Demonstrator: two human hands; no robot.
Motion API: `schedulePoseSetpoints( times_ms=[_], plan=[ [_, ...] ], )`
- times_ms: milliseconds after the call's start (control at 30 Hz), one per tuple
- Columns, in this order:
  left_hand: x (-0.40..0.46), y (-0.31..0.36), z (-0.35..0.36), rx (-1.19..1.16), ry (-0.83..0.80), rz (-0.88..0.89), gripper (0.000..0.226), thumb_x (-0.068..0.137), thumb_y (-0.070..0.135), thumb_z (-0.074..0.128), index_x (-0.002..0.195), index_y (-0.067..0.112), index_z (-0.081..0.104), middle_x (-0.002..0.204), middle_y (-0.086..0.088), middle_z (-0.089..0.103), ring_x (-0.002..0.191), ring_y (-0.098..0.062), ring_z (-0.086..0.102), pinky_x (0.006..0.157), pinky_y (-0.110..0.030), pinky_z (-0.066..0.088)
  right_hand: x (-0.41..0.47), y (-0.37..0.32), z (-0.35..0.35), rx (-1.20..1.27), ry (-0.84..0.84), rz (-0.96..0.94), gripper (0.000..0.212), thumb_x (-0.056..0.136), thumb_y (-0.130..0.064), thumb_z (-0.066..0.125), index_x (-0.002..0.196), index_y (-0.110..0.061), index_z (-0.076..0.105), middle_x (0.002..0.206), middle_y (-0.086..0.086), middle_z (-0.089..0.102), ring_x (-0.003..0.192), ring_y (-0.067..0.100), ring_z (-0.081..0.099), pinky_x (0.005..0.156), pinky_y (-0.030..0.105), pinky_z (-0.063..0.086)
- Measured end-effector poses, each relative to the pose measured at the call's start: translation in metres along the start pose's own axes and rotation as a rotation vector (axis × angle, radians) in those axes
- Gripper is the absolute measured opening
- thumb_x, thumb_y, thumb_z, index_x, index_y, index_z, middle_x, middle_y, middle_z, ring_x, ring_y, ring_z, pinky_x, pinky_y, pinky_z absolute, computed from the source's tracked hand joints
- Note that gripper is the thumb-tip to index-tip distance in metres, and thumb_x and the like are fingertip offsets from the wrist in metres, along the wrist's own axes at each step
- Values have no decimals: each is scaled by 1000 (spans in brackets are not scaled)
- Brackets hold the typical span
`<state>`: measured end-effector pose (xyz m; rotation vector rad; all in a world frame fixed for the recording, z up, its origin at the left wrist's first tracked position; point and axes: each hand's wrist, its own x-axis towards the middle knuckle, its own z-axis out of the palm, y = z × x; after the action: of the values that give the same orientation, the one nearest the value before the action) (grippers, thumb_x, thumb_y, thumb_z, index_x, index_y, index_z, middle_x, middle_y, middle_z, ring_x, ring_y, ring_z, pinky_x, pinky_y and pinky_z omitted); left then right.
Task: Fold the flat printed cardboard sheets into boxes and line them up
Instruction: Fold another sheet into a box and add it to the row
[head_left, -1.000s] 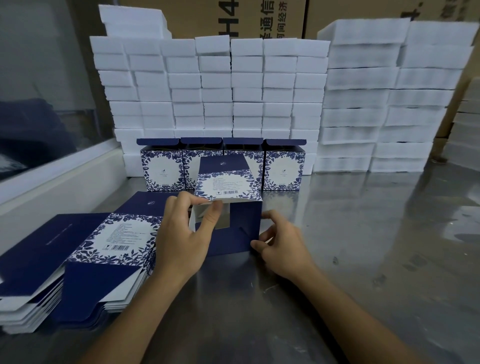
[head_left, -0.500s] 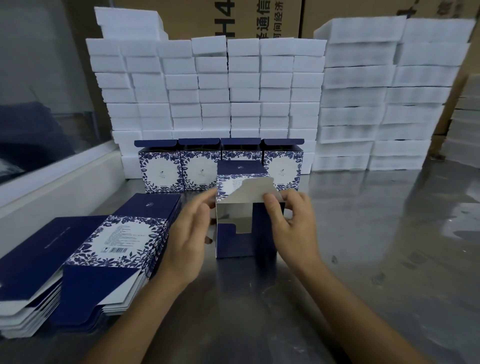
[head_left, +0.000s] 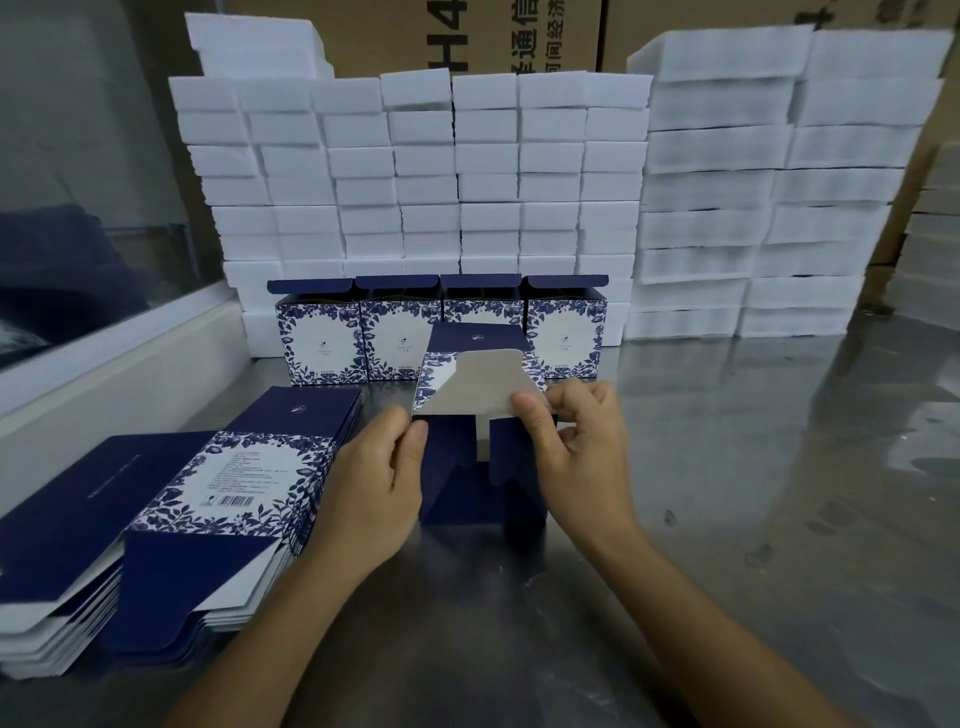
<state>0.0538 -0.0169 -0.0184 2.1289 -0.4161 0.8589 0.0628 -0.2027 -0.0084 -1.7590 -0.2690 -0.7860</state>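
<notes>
Box (head_left: 483, 467): standing at frame centre on the table (head_left: 727, 493), you are folding its grey flap (head_left: 483, 387).
Left hand (head_left: 374, 488): your curled fingers are gripping the box's left side.
Right hand (head_left: 576, 441): you are pinching the flap's right edge.
Sheets (head_left: 171, 519): lying stacked at lower left.
Row (head_left: 436, 332): 4 boxes are standing behind.

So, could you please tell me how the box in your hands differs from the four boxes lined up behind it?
The held box lies on its side, gripped by the left hand and right hand; the lined-up boxes stand upright, untouched. Its grey-lined flap is half folded; theirs stand open on top. Both share the blue floral print.
</notes>
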Motion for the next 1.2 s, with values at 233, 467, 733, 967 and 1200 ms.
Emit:
schedulePoseSetpoints(
  times_ms=[233,467,733,967,1200],
  plan=[
    [-7,-12,3,134,-173,-137,44,88,59,39,67,22,46,53,2,51,51,-15,53,52,-35,41,2,5,-3,-16,-58,-39,33,93,-13,69,81,-40,54,100,-12,48,92,9,58,72,12,46],
    [-5,-16,2,164,-210,-155,40,97,39,53,60,24,46,50,6,48,49,-14,51,49,-34,38,2,5,-6,5,-69,-53,44,93,2,61,88,-42,56,104,-13,49,93,-5,56,73,6,44],
    [-4,-12,0,598,-595,-154,37,101,46,41,104,23,69,107,4,44,111,-23,43,90,-36,37,5,9,-5,10,-98,11,38,97,-4,57,93,-41,58,112,-4,56,94,-2,59,75,11,48],
    [-4,-13,-2,562,-582,-187,39,96,38,48,64,16,54,89,7,42,98,-20,43,82,-35,35,9,13,-4,92,-114,90,38,103,-3,46,95,-35,63,117,7,60,97,14,62,75,24,50],
    [-3,-1,-1,84,-131,-215,29,101,43,36,96,20,52,100,2,55,93,-21,56,80,-41,46,10,7,-7,236,-92,186,24,95,-29,48,94,-29,72,110,0,67,102,11,62,83,26,50]
  ],
)
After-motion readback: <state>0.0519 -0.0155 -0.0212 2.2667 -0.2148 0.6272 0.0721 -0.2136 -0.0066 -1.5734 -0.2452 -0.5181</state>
